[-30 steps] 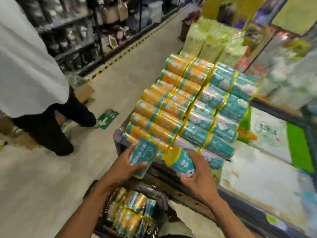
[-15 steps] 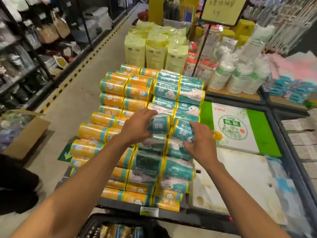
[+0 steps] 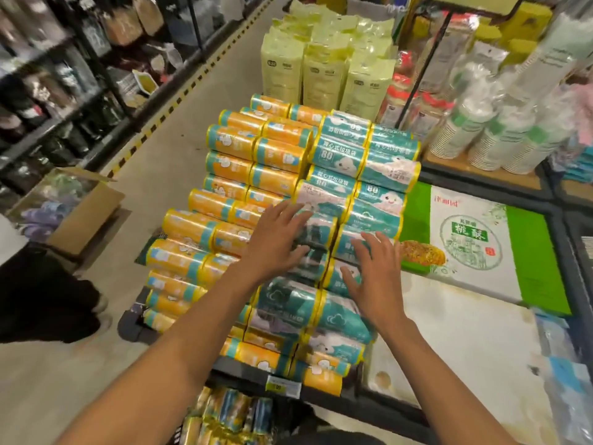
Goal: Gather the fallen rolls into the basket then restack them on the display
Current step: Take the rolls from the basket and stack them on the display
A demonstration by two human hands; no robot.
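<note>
Rolls [image 3: 288, 303] packed on the display [image 3: 237, 375], the teal ones right under your palms, orange rolls [image 3: 231, 168] just left of your left hand [image 3: 276, 242]. Both hands are released, fingers spread wide, right hand [image 3: 375, 277] beside the left, grasping nothing. More rolls [image 3: 231, 415] lie beneath your forearms.

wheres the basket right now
Head view, bottom centre: the basket is just below the yellow price tag on the display front edge, holding rolls.
</note>
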